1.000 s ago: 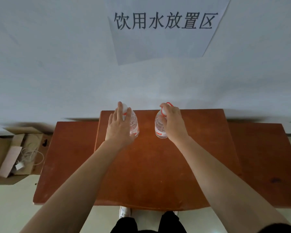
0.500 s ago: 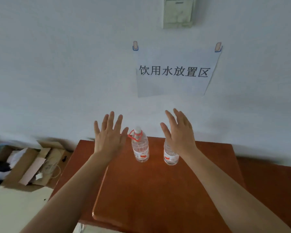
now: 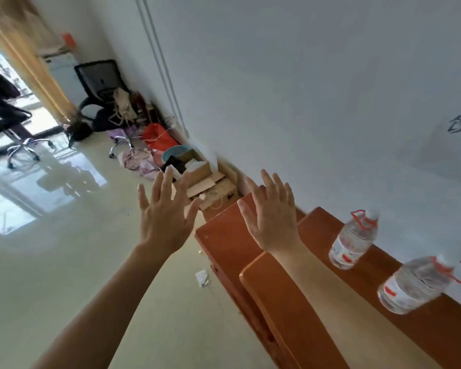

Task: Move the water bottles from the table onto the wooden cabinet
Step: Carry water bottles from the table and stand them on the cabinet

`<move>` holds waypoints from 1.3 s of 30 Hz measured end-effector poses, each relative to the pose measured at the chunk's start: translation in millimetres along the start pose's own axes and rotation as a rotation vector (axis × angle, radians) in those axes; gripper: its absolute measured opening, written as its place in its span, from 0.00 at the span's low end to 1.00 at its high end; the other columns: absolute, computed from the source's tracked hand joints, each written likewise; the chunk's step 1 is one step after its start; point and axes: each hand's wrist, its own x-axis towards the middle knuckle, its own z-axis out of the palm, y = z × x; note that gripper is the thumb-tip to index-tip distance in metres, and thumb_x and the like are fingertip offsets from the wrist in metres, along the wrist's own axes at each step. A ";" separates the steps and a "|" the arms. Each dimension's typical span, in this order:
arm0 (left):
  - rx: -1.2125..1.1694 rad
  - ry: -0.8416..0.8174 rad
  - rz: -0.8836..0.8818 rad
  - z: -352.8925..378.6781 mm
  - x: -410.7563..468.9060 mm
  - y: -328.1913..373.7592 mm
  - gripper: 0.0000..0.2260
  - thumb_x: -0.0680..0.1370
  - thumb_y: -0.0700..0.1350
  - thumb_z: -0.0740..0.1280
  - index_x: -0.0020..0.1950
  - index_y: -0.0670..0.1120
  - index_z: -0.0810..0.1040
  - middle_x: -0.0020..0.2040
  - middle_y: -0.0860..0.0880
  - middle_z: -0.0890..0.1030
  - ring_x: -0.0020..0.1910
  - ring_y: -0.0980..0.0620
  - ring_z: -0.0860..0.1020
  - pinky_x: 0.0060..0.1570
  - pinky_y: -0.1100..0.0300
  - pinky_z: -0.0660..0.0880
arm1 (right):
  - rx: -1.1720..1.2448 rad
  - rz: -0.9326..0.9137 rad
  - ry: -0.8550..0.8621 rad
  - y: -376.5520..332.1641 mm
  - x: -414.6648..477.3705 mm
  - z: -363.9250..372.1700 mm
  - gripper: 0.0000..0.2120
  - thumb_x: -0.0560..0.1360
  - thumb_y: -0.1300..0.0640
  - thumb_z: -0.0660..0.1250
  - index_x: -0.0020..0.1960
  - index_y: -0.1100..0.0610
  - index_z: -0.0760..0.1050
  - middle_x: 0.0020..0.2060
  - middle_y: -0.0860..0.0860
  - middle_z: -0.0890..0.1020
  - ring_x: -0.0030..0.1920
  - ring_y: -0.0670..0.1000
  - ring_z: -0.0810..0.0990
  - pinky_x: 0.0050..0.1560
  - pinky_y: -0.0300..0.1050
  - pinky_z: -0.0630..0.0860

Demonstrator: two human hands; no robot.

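Two hands, both spread wide and holding nothing: left hand [image 3: 163, 219], right hand [image 3: 273, 219]. Two water bottles [image 3: 353, 242] [image 3: 415, 284] stand on the wooden cabinet [image 3: 266, 294], right of both hands, untouched.

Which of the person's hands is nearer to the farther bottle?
Right. The right hand is open above the cabinet edge, left of the bottle in the picture, not touching it; the left hand is farther off, open over the floor.
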 end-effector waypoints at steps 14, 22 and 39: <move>0.145 0.246 -0.577 -79.8 -148.5 -431.8 0.30 0.82 0.62 0.49 0.82 0.51 0.54 0.81 0.41 0.55 0.80 0.38 0.52 0.74 0.30 0.51 | 0.164 -0.576 0.028 -461.7 104.3 150.6 0.33 0.83 0.36 0.55 0.83 0.47 0.51 0.83 0.57 0.50 0.82 0.61 0.48 0.80 0.64 0.43; 0.265 0.245 -0.915 -70.5 -247.8 -603.7 0.31 0.82 0.63 0.48 0.82 0.52 0.51 0.82 0.43 0.51 0.81 0.40 0.49 0.74 0.31 0.48 | 0.334 -0.797 -0.044 -657.6 118.4 268.4 0.33 0.83 0.37 0.56 0.83 0.49 0.55 0.83 0.57 0.52 0.82 0.62 0.51 0.79 0.65 0.48; 0.571 0.209 -1.445 -88.9 -293.9 -897.2 0.31 0.81 0.61 0.52 0.82 0.49 0.56 0.81 0.40 0.54 0.80 0.39 0.51 0.73 0.30 0.50 | 0.680 -1.241 -0.300 -1063.5 195.0 465.5 0.32 0.82 0.37 0.56 0.82 0.48 0.56 0.82 0.58 0.56 0.80 0.63 0.56 0.78 0.66 0.53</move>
